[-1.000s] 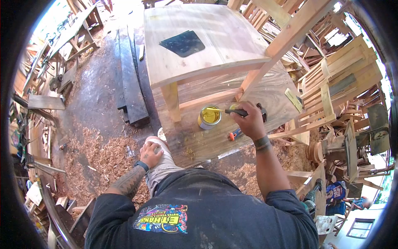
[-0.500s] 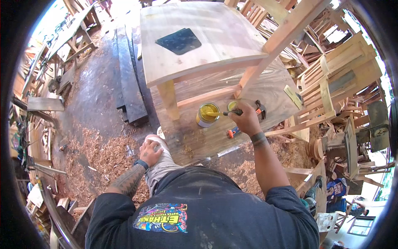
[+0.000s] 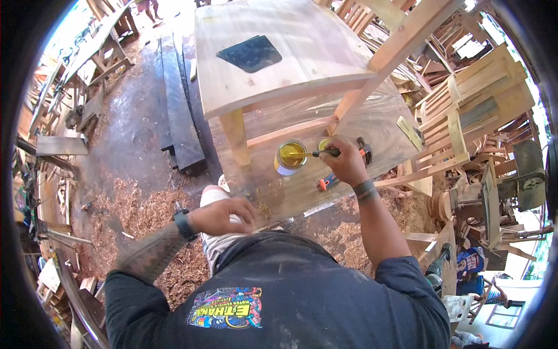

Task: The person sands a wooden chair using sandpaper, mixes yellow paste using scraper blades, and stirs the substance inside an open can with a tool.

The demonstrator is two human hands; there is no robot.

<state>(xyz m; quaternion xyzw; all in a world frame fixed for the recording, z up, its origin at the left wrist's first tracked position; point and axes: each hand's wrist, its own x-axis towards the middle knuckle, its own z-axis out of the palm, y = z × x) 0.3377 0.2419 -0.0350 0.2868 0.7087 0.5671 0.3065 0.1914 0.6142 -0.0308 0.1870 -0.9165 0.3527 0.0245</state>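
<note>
My right hand (image 3: 347, 163) grips a screwdriver-like tool (image 3: 327, 153) by its dark handle. Its narrow, yellow-coated blade reaches into an open can (image 3: 286, 169) of yellow paste, which stands on the wooden board (image 3: 256, 200). Partly behind the fingers sits a small yellow lid or tub (image 3: 324, 143). My left hand (image 3: 224, 216) hovers at my left thigh, slightly blurred, fingers stretched and holding nothing that I can see.
A wooden chair (image 3: 279, 87) stands on the board, dark thin sheets (image 3: 251, 53) on its seat. An orange-and-black tool (image 3: 364, 152) and a blue-and-orange one (image 3: 327, 182) lie right. Dark planks (image 3: 179, 110) and shavings (image 3: 139, 203) cover the floor left. Slatted chair frames (image 3: 447, 136) stand right.
My left hand has lifted off the knee and moved right, toward my lap. The tool's blade now sits in the can's paste, and my right hand has hardly moved.
</note>
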